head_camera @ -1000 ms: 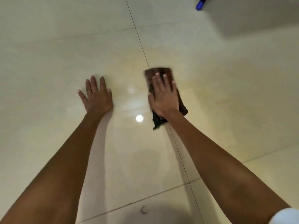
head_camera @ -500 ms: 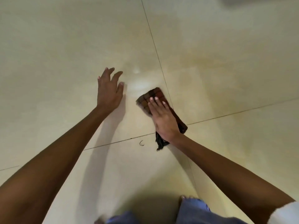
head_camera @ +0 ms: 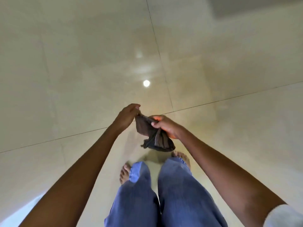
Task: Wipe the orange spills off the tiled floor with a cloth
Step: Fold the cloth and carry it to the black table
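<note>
Dark, ribbed fabric is held up off the floor: the cloth [head_camera: 153, 136] is pinched at its upper corner by the left hand [head_camera: 127, 115] and clamped along its edge by the closed right hand [head_camera: 165, 126], its loose end dangling above the bare feet [head_camera: 181, 157]. A faint orange tinge is seen on the tiled floor [head_camera: 65, 79] near the grout crossing at about one o'clock from the hands. If the cloth is refolded with its soiled face outward, the residue could be smeared back. A damp, glossy tile could also be slipped on when stepped over barefoot.
</note>
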